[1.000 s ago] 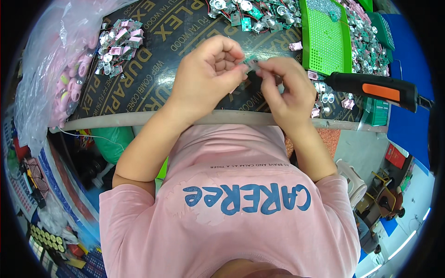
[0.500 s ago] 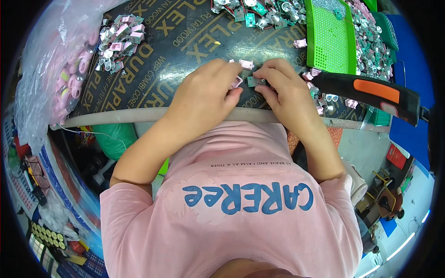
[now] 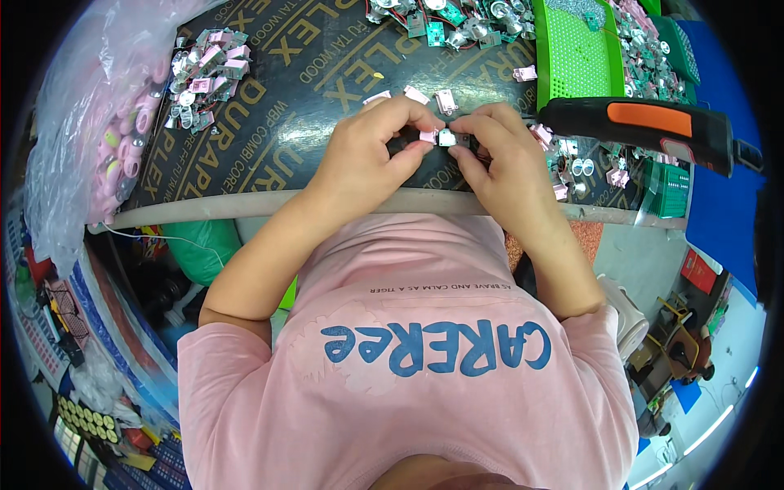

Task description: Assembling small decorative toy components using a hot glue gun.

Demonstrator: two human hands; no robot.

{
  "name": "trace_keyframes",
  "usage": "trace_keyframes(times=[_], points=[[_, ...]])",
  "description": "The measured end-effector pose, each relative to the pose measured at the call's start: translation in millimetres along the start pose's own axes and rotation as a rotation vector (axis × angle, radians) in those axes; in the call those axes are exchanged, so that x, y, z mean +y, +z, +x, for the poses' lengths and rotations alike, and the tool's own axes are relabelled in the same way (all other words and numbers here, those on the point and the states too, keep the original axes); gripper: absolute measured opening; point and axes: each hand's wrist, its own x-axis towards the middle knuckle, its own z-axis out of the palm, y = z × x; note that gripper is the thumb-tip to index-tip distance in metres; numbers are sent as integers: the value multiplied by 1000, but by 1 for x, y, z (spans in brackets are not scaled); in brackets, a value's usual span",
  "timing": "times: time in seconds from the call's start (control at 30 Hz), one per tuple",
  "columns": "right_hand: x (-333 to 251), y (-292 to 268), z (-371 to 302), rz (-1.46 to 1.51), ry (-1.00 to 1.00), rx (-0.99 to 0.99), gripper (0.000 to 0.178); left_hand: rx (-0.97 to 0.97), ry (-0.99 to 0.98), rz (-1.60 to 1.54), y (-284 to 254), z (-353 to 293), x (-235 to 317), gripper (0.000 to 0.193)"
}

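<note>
The left hand [image 3: 355,151] is pinching a pink plastic housing [image 3: 428,135] beside a small white-faced part [image 3: 447,138] that the right hand [image 3: 513,155] is clamping over the bench [image 3: 261,155]. They are apparently fitting these together; the next move is probably calling for steady alignment.

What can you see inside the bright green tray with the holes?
The bright green tray holds a heap of small silvery bits toward its far end, with a small green piece at the heap's edge. Anything beneath the heap is covered.

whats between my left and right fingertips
In the head view: a small pink part by the left hand, and a whitish part by the right hand.
</note>
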Motion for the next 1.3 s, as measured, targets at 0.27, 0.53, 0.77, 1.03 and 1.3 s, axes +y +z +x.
trace_keyframes(times=[0.27,0.53,0.77,1.03,1.3], points=[[1,-6,1,-22,43,28,25,120,44,-67,11,-2,-7,27],[-7,1,7,98,86,-35,22,198,284,408,16,-3,-11,46],[-6,11,15,85,7,-68,23,217,284,383,14,-5,-12,54],[-6,13,18,37,-19,-90,21,235,300,376,15,-6,-15,52],[-2,14,19,-23,-68,-78,23,192,440,434,8,-9,-13,31]])
